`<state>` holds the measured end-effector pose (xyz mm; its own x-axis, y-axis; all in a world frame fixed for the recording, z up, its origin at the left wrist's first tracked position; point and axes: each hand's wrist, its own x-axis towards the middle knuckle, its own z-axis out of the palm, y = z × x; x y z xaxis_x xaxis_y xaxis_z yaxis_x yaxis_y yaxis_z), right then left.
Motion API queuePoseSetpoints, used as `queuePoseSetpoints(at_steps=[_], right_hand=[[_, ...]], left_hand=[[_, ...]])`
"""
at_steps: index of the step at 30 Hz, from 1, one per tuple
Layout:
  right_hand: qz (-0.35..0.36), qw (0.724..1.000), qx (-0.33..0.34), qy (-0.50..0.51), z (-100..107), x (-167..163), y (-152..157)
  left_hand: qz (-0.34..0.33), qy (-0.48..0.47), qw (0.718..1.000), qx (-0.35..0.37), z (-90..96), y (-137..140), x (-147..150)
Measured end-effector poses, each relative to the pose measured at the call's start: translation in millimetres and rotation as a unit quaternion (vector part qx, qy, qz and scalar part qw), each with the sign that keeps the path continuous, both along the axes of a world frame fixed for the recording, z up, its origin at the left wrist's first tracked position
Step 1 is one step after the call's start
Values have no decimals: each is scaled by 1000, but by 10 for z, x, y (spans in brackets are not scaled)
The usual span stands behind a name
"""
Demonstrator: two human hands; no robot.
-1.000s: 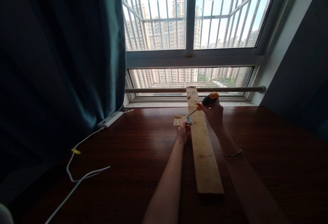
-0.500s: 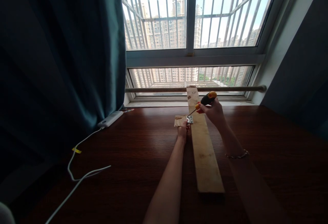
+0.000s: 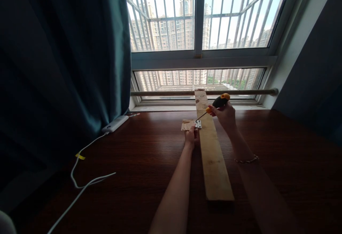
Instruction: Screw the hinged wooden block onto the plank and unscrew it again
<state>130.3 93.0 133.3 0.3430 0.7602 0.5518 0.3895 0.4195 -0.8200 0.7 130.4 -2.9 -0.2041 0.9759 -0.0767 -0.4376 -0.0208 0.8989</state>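
Note:
A long wooden board (image 3: pixel 215 162) lies lengthwise on the dark table, pointing at the window. Against its left side sits a small wood piece (image 3: pixel 187 124), with a metal hinge (image 3: pixel 198 124) spanning the two. My left hand (image 3: pixel 190 136) is closed on the small wood piece, its thumb close to the hinge. In my right hand (image 3: pixel 226 115) is a screwdriver (image 3: pixel 221 101) with a black and yellow handle, gripped by the fingers. Its shaft slants down left, and the tip meets the hinge's left part. Any screw under the tip is too small to make out.
A white power strip (image 3: pixel 115 123) rests at the table's back left, its white cable (image 3: pixel 73 177) looping toward the front. A blue curtain (image 3: pixel 107 48) hangs at left. Behind the table, a horizontal rail (image 3: pixel 165 93) crosses before the barred window.
My right hand and the screwdriver handle have shifted slightly right, and the shaft leans a little more. The tip stays at the hinge. My left hand has hardly moved.

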Motion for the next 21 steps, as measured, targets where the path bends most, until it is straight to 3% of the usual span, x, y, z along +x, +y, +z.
queuePoseSetpoints(at_steps=[6, 16, 21], right_hand=[[79, 997, -6, 22, 0, 35, 21], [-55, 997, 29, -40, -9, 25, 14], [-17, 999, 14, -31, -14, 63, 45]], left_hand=[[-11, -10, 1000, 14, -24, 10, -5], [-18, -42, 998, 32, -27, 7, -3], [-24, -54, 998, 38, -27, 1, 0]])
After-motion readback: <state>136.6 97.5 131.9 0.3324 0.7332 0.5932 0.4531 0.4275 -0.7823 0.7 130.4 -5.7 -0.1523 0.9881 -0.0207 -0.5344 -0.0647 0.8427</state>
